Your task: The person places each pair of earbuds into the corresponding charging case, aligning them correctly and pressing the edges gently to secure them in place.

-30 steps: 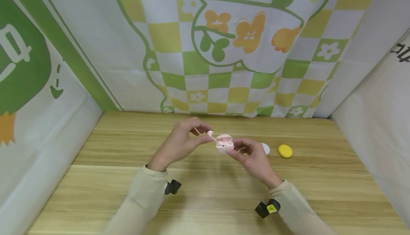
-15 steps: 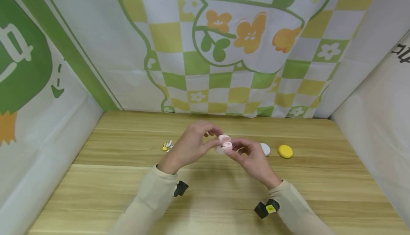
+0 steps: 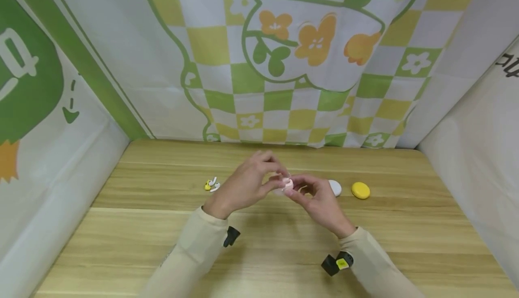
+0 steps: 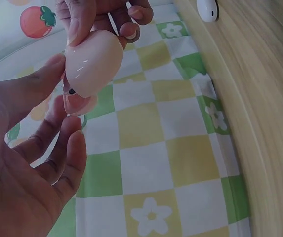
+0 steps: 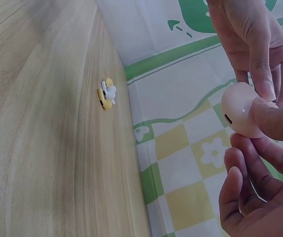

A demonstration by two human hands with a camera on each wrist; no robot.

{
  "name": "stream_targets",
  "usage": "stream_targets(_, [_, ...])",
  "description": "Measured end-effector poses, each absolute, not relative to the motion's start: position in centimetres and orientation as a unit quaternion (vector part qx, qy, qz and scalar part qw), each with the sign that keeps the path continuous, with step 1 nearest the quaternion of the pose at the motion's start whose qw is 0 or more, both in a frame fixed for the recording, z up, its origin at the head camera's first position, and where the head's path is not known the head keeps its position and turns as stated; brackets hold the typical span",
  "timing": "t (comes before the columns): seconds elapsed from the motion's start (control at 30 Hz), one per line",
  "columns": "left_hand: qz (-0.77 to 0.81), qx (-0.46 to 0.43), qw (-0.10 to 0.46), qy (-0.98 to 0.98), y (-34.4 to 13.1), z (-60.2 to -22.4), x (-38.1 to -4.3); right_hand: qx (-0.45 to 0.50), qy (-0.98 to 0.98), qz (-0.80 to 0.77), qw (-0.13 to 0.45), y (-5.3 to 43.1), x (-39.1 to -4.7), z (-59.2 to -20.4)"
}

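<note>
A pink earbud case is held up above the table between both hands. My right hand grips its body, thumb on the near side. My left hand pinches at the case's opening: in the left wrist view its thumb touches the edge and its fingertips lie by the lid, which stands partly open. No earbud shows clearly between the left fingers. In the right wrist view the rounded case body shows a dark port, with the right thumb pressed on it.
White and yellow earbuds lie loose on the wooden table, left of the left hand. A white case and a yellow case sit beyond the right hand. A patterned cloth hangs behind the table.
My left hand has moved right, bringing a pink earbud to the case, and that earbud is now out of sight. Its fingers now cover the lid. The right hand stays nearly still.
</note>
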State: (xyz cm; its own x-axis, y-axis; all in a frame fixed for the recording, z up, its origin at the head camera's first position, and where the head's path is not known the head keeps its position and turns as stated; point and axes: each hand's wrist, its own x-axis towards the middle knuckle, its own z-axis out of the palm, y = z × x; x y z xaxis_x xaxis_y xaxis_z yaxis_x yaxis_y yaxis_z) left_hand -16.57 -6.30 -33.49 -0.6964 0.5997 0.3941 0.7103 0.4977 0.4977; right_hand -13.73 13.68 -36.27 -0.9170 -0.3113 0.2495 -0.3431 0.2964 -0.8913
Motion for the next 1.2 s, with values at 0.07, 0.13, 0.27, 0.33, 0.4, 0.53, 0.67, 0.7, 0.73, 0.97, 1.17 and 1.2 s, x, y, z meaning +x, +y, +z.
stream_targets(0.07, [-0.316,-0.385,0.087,-0.863,-6.3,-33.5,-16.6,0.207,-0.805,0.555,0.016,13.7,-13.8,-36.3])
stream_targets(0.13, [-0.307,-0.386,0.088,-0.865,-6.3,-33.6,-16.5,0.209,-0.806,0.553,0.019,13.7,-13.8,-36.3])
stream_targets(0.27, [-0.315,-0.376,0.072,-0.868,-6.5,-33.6,-16.4,0.206,-0.807,0.553,0.021,13.7,-13.7,-36.3])
stream_targets(0.33, [-0.342,-0.364,0.062,-0.864,-6.6,-33.6,-16.4,0.203,-0.806,0.556,0.02,13.7,-13.7,-36.3])
stream_targets(0.4, [-0.374,-0.347,0.054,-0.859,-6.7,-33.6,-16.5,0.198,-0.806,0.558,0.02,13.7,-13.6,-36.3])
stream_targets(0.53, [-0.416,-0.301,0.047,-0.857,-7.1,-33.9,-16.9,0.185,-0.807,0.56,0.023,13.7,-13.6,-36.2])
stream_targets(0.67, [-0.433,-0.253,0.021,-0.865,-7.4,-34.5,-17.4,0.175,-0.808,0.562,0.022,13.8,-13.5,-36.1])
stream_targets(0.7, [-0.437,-0.242,0.011,-0.866,-7.5,-34.6,-17.5,0.173,-0.808,0.563,0.02,13.8,-13.5,-36.1])
stream_targets(0.73, [-0.442,-0.235,0.003,-0.866,-7.5,-34.8,-17.7,0.172,-0.807,0.565,0.018,13.8,-13.5,-36.1])
stream_targets(0.97, [-0.458,-0.23,-0.065,-0.856,-7.5,-35.7,-18.2,0.164,-0.806,0.569,0.005,13.8,-13.4,-36.1])
stream_targets(1.17, [-0.481,-0.236,-0.113,-0.837,-7.4,-36.1,-18.3,0.162,-0.809,0.565,-0.001,13.8,-13.4,-36.1])
stream_targets(1.2, [-0.483,-0.239,-0.114,-0.835,-7.4,-36.2,-18.3,0.161,-0.81,0.564,-0.002,13.8,-13.4,-36.1])
